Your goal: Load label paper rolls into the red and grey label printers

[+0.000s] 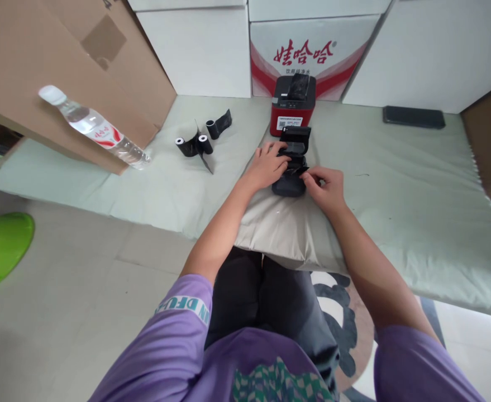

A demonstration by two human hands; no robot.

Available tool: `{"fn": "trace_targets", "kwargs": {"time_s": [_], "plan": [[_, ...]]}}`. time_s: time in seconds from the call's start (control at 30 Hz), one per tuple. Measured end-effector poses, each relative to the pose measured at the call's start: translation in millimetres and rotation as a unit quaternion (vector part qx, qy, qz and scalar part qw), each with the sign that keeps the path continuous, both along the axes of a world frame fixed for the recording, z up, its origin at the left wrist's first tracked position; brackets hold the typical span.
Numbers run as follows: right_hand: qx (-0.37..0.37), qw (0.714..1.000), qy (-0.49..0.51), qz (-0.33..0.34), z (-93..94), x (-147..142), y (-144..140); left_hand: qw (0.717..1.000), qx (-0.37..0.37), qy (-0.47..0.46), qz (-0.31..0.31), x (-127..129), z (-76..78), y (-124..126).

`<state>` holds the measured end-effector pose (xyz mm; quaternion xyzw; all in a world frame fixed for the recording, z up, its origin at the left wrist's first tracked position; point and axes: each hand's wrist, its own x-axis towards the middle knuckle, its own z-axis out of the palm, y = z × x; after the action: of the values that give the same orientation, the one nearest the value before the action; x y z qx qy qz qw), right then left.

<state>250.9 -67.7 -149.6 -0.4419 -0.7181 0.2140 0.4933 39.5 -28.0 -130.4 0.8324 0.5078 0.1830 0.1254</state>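
Observation:
A small black printer [292,162] with its lid open lies on a grey cushion [279,229] over my lap. My left hand [268,164] rests on the printer's left side, fingers curled over its body. At the printer's right edge, my right hand [327,187] pinches something small and dark with thumb and forefinger; what it is I cannot tell. Just behind stands a red and black printer [291,106] on the pale green mat [416,184].
Black ribbon rolls [203,139] lie on the mat to the left. A water bottle [94,127] leans against a brown cardboard box [61,61]. A dark phone [413,116] lies at the back right. White cartons [312,44] line the back. A green object [0,245] sits at the left.

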Motion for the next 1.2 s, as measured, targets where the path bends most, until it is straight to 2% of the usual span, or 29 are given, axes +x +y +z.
{"fn": "trace_targets", "kwargs": {"time_s": [0.17, 0.3, 0.43, 0.5, 0.57, 0.63, 0.8, 0.97, 1.03, 1.1, 1.2], "plan": [[0.002, 0.993, 0.067, -0.1, -5.4, 4.9, 9.0, 1.0, 0.001, -0.008, 0.003, 0.4, -2.0, 2.6], [-0.029, 0.976, 0.16, -0.141, -11.5, 14.9, 25.8, 1.0, 0.014, -0.016, 0.005, 1.2, -6.1, 5.7], [-0.144, 0.954, 0.212, -0.154, -12.4, 28.7, 51.4, 0.999, 0.024, -0.022, 0.002, 2.0, -12.6, 9.0], [-0.222, 0.939, 0.221, -0.142, -11.0, 30.0, 67.2, 0.999, 0.028, -0.025, -0.001, 2.1, -15.9, 10.5], [-0.266, 0.929, 0.227, -0.121, -10.4, 23.7, 82.8, 0.999, 0.032, -0.028, -0.003, 2.0, -18.4, 11.4], [-0.258, 0.932, 0.237, -0.096, -12.2, 9.9, 95.2, 0.999, 0.035, -0.031, -0.003, 2.1, -19.8, 12.0], [-0.155, 0.945, 0.288, -0.028, -24.6, -25.8, 102.0, 0.999, 0.026, -0.033, -0.003, 3.6, -19.5, 14.4], [-0.132, 0.947, 0.292, 0.0, -29.3, -25.8, 91.6, 0.993, 0.067, -0.09, -0.023, -0.4, -16.4, 9.7], [-0.134, 0.955, 0.266, 0.004, -27.2, -22.4, 88.2, 0.984, 0.094, -0.153, 0.006, -6.4, -15.2, 4.2], [-0.14, 0.963, 0.229, 0.012, -24.4, -20.9, 85.2, 0.967, 0.107, -0.22, 0.073, -13.7, -14.6, -0.3], [-0.159, 0.969, 0.184, 0.035, -21.2, -21.9, 81.9, 0.945, 0.088, -0.281, 0.146, -21.1, -15.1, 0.1]]}}
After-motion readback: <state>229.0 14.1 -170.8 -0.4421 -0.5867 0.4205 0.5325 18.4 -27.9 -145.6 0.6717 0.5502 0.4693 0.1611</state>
